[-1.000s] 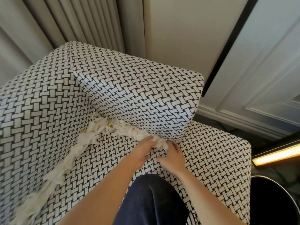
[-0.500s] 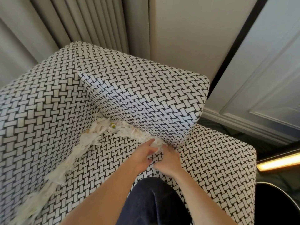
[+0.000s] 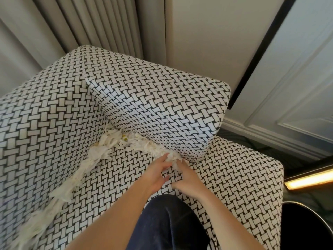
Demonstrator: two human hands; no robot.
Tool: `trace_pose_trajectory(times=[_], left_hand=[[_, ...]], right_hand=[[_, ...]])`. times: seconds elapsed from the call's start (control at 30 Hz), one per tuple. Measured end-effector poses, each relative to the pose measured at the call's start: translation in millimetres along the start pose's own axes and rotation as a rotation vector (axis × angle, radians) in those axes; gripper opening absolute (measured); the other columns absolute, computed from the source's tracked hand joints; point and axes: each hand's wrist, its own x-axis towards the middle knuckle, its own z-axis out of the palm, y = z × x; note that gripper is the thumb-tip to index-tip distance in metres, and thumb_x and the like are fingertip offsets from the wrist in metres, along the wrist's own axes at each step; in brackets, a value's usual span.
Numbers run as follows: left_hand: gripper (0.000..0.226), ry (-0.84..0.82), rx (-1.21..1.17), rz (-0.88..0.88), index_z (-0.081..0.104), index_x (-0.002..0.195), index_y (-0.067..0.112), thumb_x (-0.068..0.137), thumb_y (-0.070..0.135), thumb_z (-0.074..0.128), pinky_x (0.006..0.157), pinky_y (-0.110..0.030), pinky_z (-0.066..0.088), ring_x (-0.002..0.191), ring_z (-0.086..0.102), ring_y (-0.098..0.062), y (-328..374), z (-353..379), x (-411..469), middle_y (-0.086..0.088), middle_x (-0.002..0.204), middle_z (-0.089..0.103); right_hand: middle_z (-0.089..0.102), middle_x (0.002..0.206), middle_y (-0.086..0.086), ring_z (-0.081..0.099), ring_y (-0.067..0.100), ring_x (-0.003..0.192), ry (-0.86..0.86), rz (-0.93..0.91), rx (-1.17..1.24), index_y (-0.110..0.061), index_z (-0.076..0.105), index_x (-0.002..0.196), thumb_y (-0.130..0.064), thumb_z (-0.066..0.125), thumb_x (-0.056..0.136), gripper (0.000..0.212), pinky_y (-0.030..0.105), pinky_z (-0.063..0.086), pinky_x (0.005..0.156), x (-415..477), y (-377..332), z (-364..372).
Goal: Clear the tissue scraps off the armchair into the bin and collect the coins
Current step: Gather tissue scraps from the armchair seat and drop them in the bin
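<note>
The armchair (image 3: 162, 109) is covered in matt woven cloth, printed with a black-and-white basket-weave pattern and slightly coarse in look. The tissue scraps (image 3: 115, 143) are seen as thin, soft white paper, torn and ragged at the edges. A knee (image 3: 167, 224) is clad in dark blue, matt cloth. The curtain (image 3: 100, 24) is made of smooth, pleated fabric. The bin (image 3: 306, 230) is shown as glossy black with a shiny rim.

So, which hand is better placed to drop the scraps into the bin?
Right hand: it touches the white shredded tissue scraps, and the round black bin is on its side.
</note>
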Motion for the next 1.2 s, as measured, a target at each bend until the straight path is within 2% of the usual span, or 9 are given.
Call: trace_pose_trajectory(times=[0.1, 0.2, 0.3, 0.43, 0.6, 0.73, 0.9, 1.0, 1.2], left_hand=[[0.055, -0.025, -0.027, -0.005, 0.031, 0.143, 0.02, 0.093, 0.001, 0.044, 0.108, -0.051, 0.029, 0.128, 0.03, -0.02, -1, -2, -2, 0.003, 0.133, 0.042], [0.053, -0.03, -0.024, -0.019, 0.033, 0.141, 0.024, 0.094, 0.002, 0.044, 0.105, -0.051, 0.033, 0.117, 0.036, -0.016, 1, -2, 0, 0.002, 0.127, 0.046], [0.056, -0.03, -0.008, -0.044, 0.034, 0.141, 0.027, 0.092, 0.004, 0.047, 0.102, -0.049, 0.037, 0.12, 0.04, -0.019, 4, -2, 5, -0.002, 0.131, 0.045], [0.053, -0.017, -0.027, -0.063, 0.038, 0.138, 0.028, 0.092, 0.005, 0.046, 0.094, -0.046, 0.042, 0.108, 0.045, -0.017, 5, -1, 8, -0.004, 0.125, 0.047], [0.057, 0.005, -0.095, -0.083, 0.039, 0.137, 0.031, 0.089, 0.001, 0.047, 0.069, -0.038, 0.047, 0.111, 0.045, -0.021, 3, -2, 13, -0.007, 0.134, 0.043], [0.061, -0.018, -0.217, -0.094, 0.037, 0.135, 0.028, 0.085, -0.004, 0.049, 0.071, -0.039, 0.048, 0.097, 0.056, -0.024, 1, -5, 13, -0.009, 0.124, 0.056], [0.046, -0.007, -0.195, -0.049, 0.052, 0.119, 0.03, 0.088, -0.003, 0.044, 0.087, -0.045, 0.044, 0.108, 0.054, -0.026, 0, -7, 9, -0.011, 0.12, 0.059], [0.042, 0.05, -0.198, -0.008, 0.05, 0.125, 0.015, 0.088, -0.003, 0.046, 0.075, -0.039, 0.049, 0.1, 0.053, -0.025, -1, -10, 6, -0.013, 0.112, 0.06], [0.032, 0.022, -0.056, 0.086, 0.054, 0.118, 0.011, 0.089, -0.003, 0.048, 0.083, -0.033, 0.049, 0.089, 0.057, -0.02, 3, -12, -21, -0.01, 0.103, 0.064]], right_hand=[[0.039, 0.137, -0.01, 0.036, 0.012, 0.127, 0.076, 0.022, 0.307, -0.028, 0.029, 0.145, -0.011, 0.059, 0.085, 0.069, 0.031, 0.031, 0.102, -9, 3, -14], [0.046, 0.13, -0.007, 0.042, 0.013, 0.118, 0.112, 0.11, 0.408, -0.021, 0.038, 0.138, -0.014, 0.059, 0.085, 0.058, 0.036, 0.034, 0.099, -7, 3, -18], [0.048, 0.104, -0.009, 0.043, 0.011, 0.107, 0.084, 0.089, 0.329, -0.024, 0.055, 0.098, -0.012, 0.056, 0.086, 0.017, 0.044, 0.03, 0.108, -1, -4, -19], [0.06, 0.105, -0.003, 0.055, 0.017, 0.105, 0.129, 0.061, 0.106, -0.019, 0.059, 0.102, -0.012, 0.057, 0.081, 0.022, 0.043, 0.04, 0.099, 13, -9, -10], [0.058, 0.104, -0.009, 0.054, 0.017, 0.107, 0.153, 0.044, 0.061, -0.032, 0.054, 0.108, -0.025, 0.055, 0.063, 0.046, 0.046, 0.044, 0.095, 28, -5, 4], [0.054, 0.118, -0.008, 0.047, 0.021, 0.117, 0.208, 0.04, 0.004, -0.037, 0.049, 0.12, -0.043, 0.042, 0.062, 0.059, 0.048, 0.04, 0.097, 36, -15, 20], [0.061, 0.105, -0.012, 0.057, 0.01, 0.101, 0.187, -0.109, -0.018, -0.032, 0.057, 0.112, -0.01, 0.049, 0.066, 0.051, 0.039, 0.05, 0.09, 34, -5, 18], [0.063, 0.102, -0.01, 0.059, 0.006, 0.097, 0.181, -0.162, -0.01, -0.026, 0.061, 0.109, 0.0, 0.054, 0.072, 0.046, 0.032, 0.051, 0.088, 25, -6, 17], [0.067, 0.08, -0.006, 0.061, 0.009, 0.07, 0.282, -0.225, 0.058, -0.021, 0.065, 0.093, -0.017, 0.055, 0.092, 0.011, 0.016, 0.047, 0.061, 0, -9, 10]])
